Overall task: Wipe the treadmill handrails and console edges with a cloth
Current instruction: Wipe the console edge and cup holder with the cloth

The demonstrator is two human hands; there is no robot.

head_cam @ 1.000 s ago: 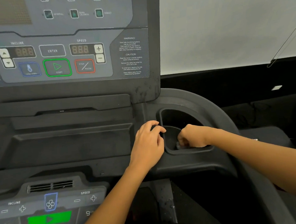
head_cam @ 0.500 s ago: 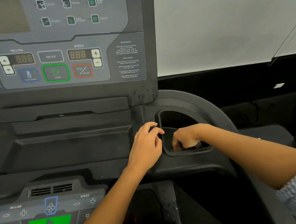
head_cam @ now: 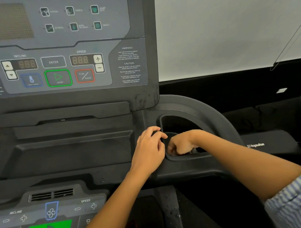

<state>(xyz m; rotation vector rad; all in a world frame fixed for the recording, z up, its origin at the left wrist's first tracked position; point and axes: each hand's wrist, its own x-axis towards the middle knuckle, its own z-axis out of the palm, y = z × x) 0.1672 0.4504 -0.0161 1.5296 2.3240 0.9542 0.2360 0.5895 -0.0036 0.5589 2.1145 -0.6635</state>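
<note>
In the head view, the treadmill console (head_cam: 64, 66) fills the far left, with one green start button (head_cam: 58, 78) and one red stop button (head_cam: 85, 76). A second control panel (head_cam: 50, 213) lies near left. The curved handrail (head_cam: 213, 113) bends right around one cup holder (head_cam: 184, 159). The left hand (head_cam: 149, 149) rests on the holder's left rim, fingers loosely bent. The right hand (head_cam: 180, 144) is fisted down inside the holder. No cloth shows there, so I cannot tell what it grips. One striped sleeve (head_cam: 296, 202) is at near right.

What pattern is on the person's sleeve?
Blue and white stripes on the sleeve, at the lower right of the head view.
</note>
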